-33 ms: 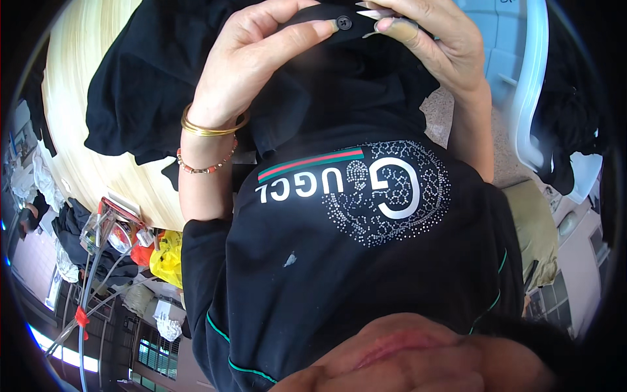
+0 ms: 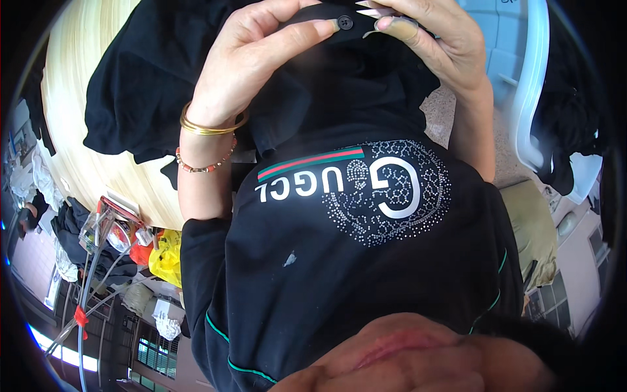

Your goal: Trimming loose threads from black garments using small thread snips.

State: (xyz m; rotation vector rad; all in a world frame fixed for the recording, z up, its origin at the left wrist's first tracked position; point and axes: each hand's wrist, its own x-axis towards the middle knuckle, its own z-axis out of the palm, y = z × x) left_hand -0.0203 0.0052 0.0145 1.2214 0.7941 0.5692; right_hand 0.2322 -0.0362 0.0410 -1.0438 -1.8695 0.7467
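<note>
At the top middle, my left hand (image 2: 251, 59) pinches the edge of a black garment (image 2: 147, 85), its thumb beside a dark round button (image 2: 345, 23). My right hand (image 2: 450, 49) is just right of the button, fingers bent and closed together over the cloth. A tan covering shows on one of its fingers. Whatever those fingertips grip is too small to make out. The garment spreads over the table edge and across my lap. Gold bangles (image 2: 215, 129) and a beaded bracelet (image 2: 208, 163) circle my left wrist.
A pale wood-grain table (image 2: 68, 78) curves along the left. On the right stands a light blue plastic tub (image 2: 532, 91), with more dark cloth (image 2: 568, 130) beyond it. Yellow (image 2: 168, 258) and red bags hang near metal rods at the lower left.
</note>
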